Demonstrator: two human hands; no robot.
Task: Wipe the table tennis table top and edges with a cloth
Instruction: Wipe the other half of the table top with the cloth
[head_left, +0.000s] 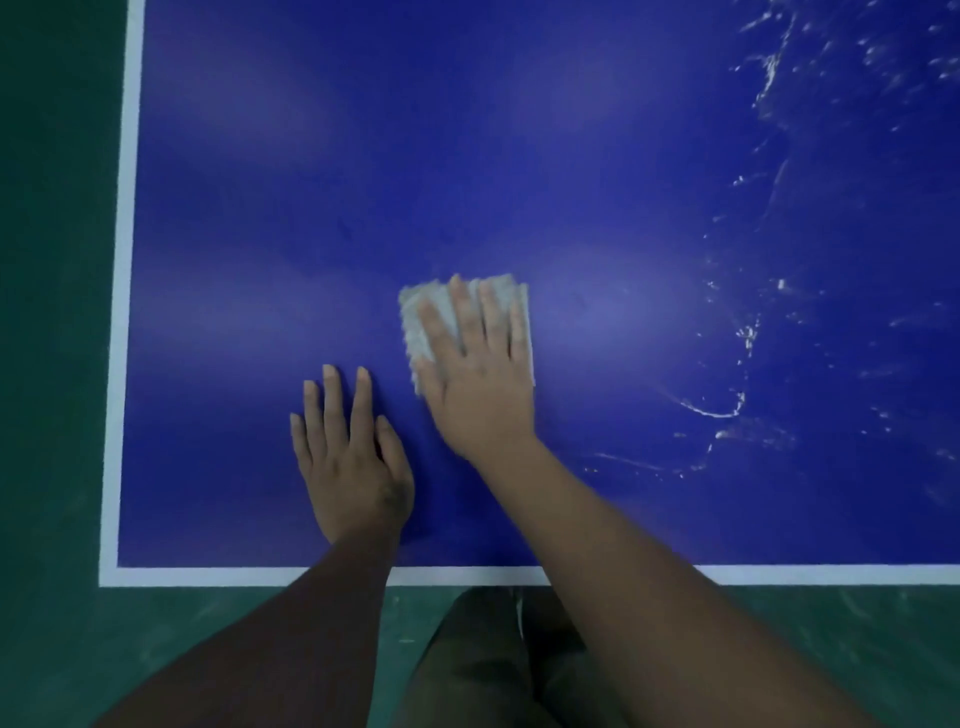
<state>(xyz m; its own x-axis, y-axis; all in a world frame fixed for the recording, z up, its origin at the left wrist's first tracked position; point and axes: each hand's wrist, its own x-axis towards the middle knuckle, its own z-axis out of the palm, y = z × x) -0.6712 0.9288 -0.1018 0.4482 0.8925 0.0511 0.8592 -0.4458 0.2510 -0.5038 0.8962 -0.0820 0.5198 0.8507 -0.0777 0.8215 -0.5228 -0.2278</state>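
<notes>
your right hand lies flat, fingers straight, on the pale grey folded cloth near a corner of the blue table tennis surface; left hand rests flat. press evenly, sweeping toward the wet streaks.

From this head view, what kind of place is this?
Probably an indoor sports hall or games room: a blue table with white edge lines, typical of table tennis, stands on a green floor. The right hand presses a cloth on it.

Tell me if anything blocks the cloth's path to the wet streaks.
Nothing visible does: only bare table top lies between the cloth and the wet streaks. The left hand rests on the cloth's other side.
</notes>
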